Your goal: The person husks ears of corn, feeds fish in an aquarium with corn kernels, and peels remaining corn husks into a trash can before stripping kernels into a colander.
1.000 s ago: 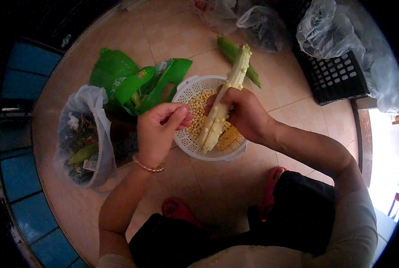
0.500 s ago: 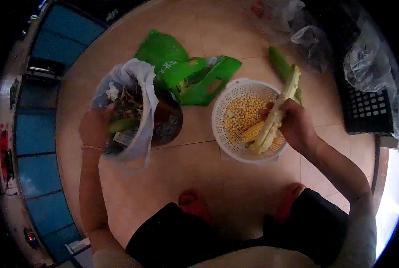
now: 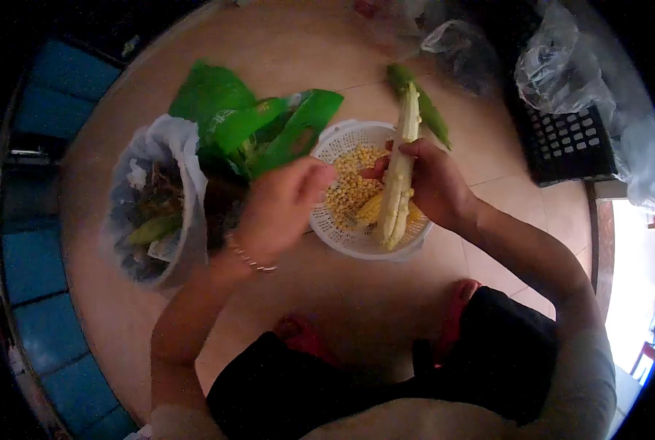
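Observation:
My right hand (image 3: 439, 176) grips a corn cob (image 3: 399, 176), its fingers wrapped round it. The cob is pale and largely stripped, with a few kernels left along its side. It is held tilted above a white colander (image 3: 335, 134) of loose kernels (image 3: 349, 180). Another yellow ear of corn (image 3: 370, 211) lies in the colander, partly hidden behind the cob. My left hand (image 3: 283, 205), wearing a bracelet, is at the colander's left side, between it and the lined bin (image 3: 195, 198). Motion smears its fingers; I cannot see anything held in them.
A green husk (image 3: 151, 229) lies among scraps in the bin. Behind stands a green bag (image 3: 228, 110) with leafy contents. An unhusked ear of corn (image 3: 430, 114) rests on the floor beyond the colander. At right are a black crate (image 3: 569, 143) and clear plastic bags (image 3: 562, 66).
My left hand has come out of the bin and moved right to the colander. The right hand still holds the cob, now more upright. The whole view has shifted.

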{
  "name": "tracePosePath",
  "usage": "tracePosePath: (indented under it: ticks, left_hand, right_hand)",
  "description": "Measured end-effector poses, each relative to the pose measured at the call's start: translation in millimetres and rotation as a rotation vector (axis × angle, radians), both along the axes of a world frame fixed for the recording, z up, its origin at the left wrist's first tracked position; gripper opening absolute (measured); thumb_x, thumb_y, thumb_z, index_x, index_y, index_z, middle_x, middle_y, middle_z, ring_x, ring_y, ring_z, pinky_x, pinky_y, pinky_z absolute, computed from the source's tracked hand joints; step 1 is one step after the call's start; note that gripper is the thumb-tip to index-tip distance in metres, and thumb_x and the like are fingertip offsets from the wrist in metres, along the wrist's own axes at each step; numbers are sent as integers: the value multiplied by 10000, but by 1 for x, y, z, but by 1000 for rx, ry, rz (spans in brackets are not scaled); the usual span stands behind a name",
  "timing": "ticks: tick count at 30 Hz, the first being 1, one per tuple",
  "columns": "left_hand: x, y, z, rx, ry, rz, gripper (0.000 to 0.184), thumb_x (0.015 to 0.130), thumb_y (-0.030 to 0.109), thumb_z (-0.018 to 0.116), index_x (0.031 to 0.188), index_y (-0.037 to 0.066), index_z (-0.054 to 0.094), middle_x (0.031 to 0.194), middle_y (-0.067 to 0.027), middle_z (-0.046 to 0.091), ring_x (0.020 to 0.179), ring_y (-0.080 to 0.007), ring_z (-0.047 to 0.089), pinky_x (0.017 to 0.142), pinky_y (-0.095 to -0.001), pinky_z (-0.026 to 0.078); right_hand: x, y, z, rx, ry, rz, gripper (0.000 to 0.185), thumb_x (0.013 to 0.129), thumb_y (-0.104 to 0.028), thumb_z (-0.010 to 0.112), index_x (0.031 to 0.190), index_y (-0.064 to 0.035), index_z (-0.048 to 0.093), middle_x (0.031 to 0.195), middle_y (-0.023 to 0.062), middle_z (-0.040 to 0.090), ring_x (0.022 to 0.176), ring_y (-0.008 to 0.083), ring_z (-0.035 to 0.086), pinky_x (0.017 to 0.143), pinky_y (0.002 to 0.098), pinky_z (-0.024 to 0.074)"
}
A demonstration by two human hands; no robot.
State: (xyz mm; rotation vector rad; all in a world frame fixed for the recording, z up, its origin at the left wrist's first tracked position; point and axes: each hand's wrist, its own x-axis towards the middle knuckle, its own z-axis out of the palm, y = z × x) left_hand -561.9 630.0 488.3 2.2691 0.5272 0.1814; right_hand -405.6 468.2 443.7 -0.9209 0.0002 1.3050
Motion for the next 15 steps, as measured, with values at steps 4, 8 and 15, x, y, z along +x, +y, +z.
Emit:
tracePosePath:
  ticks: [4,8,15]
  left_hand:
    - [36,-21,-40,-269,26,-78,243,866,220,431,848,29,581,605,-17,514,552,-74,477,507,-214,382]
    - [51,-7,-25,-324,67,-66,255,861,227,444,814,19,584,569,1,511,519,-66,471,482,-200,374]
    - [40,6,-79,-171,-31,-81,170,762,159,589,861,21,580,677,-45,562,598,-110,526,548,-228,431]
  right_hand:
    - [5,-1,-2,114,-1,5,353,785,-235,364,1042,6,379,907,159,533,912,258,508,894,342,337]
    - [17,-5,1,102,-75,14,358,790,-244,337,1042,7,383,929,166,543,896,240,505,888,331,341]
    - [25,-16,-6,-130,-60,-30,357,807,-252,322,1018,21,411,886,143,561,779,202,525,760,297,419]
